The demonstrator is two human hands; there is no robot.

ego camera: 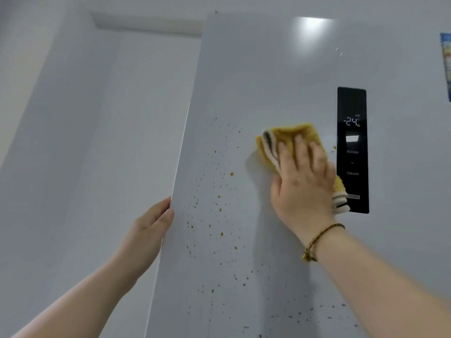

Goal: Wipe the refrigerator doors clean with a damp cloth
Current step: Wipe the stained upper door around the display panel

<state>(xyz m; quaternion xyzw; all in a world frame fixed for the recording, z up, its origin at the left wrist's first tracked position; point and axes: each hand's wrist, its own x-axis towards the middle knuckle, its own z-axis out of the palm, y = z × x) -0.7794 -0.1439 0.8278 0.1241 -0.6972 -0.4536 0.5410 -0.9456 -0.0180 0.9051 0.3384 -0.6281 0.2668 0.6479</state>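
A white refrigerator door (pixel 256 76) fills the view, speckled with several small brown spots (pixel 219 211) across its lower left half. My right hand (pixel 305 181) lies flat on a folded yellow cloth (pixel 288 137) with striped edges and presses it against the door beside the black control panel (pixel 352 150). My left hand (pixel 152 223) grips the door's left edge, fingers curled around it and thumb on the front.
A white wall or cabinet side (pixel 85 142) stands to the left of the door. A blue sticker (pixel 446 67) shows at the far right edge. The panel display reads -24.
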